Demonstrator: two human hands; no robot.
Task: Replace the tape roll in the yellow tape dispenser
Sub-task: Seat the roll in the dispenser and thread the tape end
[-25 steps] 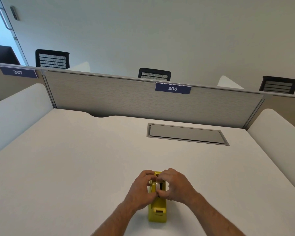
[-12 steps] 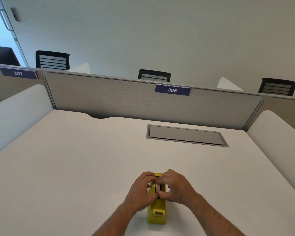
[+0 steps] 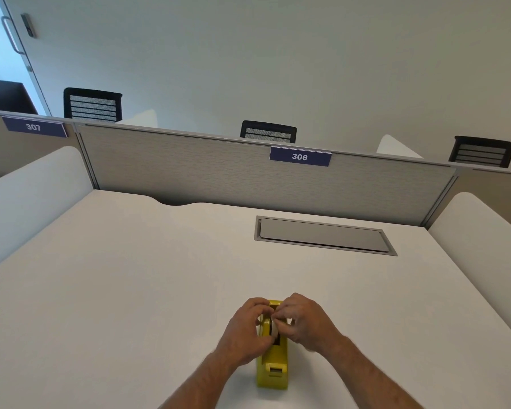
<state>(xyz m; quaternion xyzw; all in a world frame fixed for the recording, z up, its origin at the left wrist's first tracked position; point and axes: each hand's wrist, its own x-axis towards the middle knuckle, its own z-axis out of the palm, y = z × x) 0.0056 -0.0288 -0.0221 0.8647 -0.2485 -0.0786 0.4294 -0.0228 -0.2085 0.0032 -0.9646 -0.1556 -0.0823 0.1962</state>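
Note:
The yellow tape dispenser (image 3: 273,369) stands on the white desk (image 3: 130,290) near its front edge, cutter end toward me. A pale tape roll (image 3: 275,330) sits in the dispenser's slot, mostly covered by fingers. My left hand (image 3: 245,332) wraps the dispenser's left side with thumb and fingers at the roll. My right hand (image 3: 303,320) comes over from the right, and its fingertips pinch the roll from above. Both hands touch each other over the slot.
A grey cable hatch (image 3: 322,236) is set into the desk further back. A fabric partition (image 3: 219,172) with a "306" label (image 3: 300,156) closes the back, white side screens (image 3: 484,231) flank the desk, and black chairs (image 3: 268,132) stand behind.
The hands have shifted slightly on the roll, with the right fingertips pinching higher. The dispenser stays in place on the desk.

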